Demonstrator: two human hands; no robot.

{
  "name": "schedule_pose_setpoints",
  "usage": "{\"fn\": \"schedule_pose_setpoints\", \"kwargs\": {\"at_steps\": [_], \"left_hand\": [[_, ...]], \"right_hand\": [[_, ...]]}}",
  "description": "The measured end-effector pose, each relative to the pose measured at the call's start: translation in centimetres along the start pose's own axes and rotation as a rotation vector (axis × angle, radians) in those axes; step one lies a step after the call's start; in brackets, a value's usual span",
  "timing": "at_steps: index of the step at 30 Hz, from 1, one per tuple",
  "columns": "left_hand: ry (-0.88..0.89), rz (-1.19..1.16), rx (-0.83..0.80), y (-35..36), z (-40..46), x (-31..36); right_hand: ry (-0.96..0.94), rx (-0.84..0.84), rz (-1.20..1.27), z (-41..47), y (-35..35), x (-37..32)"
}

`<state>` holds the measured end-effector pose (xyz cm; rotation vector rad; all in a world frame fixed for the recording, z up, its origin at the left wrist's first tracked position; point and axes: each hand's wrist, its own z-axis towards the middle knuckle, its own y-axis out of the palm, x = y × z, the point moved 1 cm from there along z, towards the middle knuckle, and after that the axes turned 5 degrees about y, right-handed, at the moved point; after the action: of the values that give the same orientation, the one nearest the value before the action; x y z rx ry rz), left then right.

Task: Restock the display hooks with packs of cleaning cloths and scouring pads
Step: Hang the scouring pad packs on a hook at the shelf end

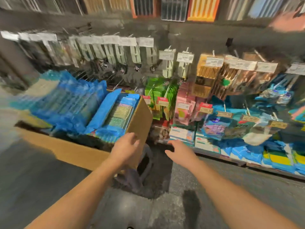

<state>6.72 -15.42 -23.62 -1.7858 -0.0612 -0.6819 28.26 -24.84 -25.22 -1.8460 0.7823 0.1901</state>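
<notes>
The view is blurred by motion. A cardboard box (141, 119) stands at the left, full of blue packs of cleaning cloths (115, 113). My left hand (126, 146) is at the box's near right corner, fingers relaxed, holding nothing. My right hand (179, 150) reaches out to the right of the box with straight fingers and holds nothing. Display hooks (224, 106) on the wall carry green packs (158, 98), pink packs (183, 104) and blue packs (214, 126) with price tags.
Upper hooks (115, 52) hold grey and brown packs. A low shelf (247, 164) at the right holds blue and yellow packs. A dark stool or trolley part (140, 171) sits under the box's corner. Grey floor (165, 204) lies below.
</notes>
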Motion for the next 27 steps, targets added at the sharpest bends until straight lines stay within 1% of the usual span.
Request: {"fn": "schedule_pose_setpoints", "kwargs": {"at_steps": [5,9,13,17,21,27], "left_hand": [[-0.066,-0.049,0.065,-5.1,1.5,-8.8],[-0.068,-0.004,0.111,-7.9,5.0,-13.4],[-0.064,0.125,0.112,-10.3,9.8,-15.5],[-0.147,0.263,0.102,-11.6,14.4,-17.6],[-0.246,0.309,0.062,-12.7,18.7,-19.7],[-0.284,0.314,0.018,-12.3,22.8,-20.5]], "right_hand": [[0.018,-0.028,-0.004,3.7,3.1,-8.7],[0.033,-0.07,0.044,7.8,3.8,-13.5],[0.057,-0.082,0.144,12.4,4.0,-17.5],[0.091,-0.116,0.282,17.4,4.6,-20.7],[0.195,-0.11,0.423,21.8,5.9,-22.8],[0.348,-0.052,0.569,25.5,8.0,-23.6]]}}
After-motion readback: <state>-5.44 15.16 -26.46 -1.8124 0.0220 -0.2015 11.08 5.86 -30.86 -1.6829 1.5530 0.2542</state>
